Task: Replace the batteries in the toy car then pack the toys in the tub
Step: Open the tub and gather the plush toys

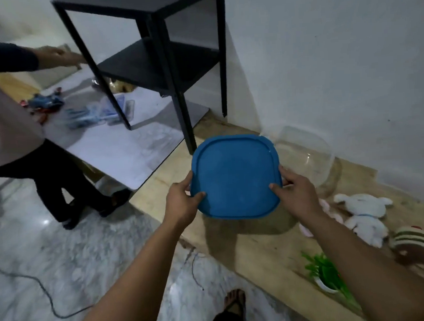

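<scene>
I hold a blue square lid (235, 176) with rounded corners flat in front of me, above the wooden platform. My left hand (181, 202) grips its near left edge and my right hand (295, 192) grips its near right edge. Just beyond the lid's right side a clear plastic tub (304, 152) stands on the platform by the wall. A blue toy car (44, 102) lies blurred on the white tabletop at the far left. A white plush toy (365, 213) and a striped knitted toy (413, 242) lie on the platform to the right.
A black two-shelf side table (160, 64) stands on the white tabletop (121, 151). Clear packets (98, 112) lie beside it. Another person (12, 118) stands at the left, one hand reaching over the table. A small green plant (324, 272) sits near my right arm. A cable (27, 276) runs across the marble floor.
</scene>
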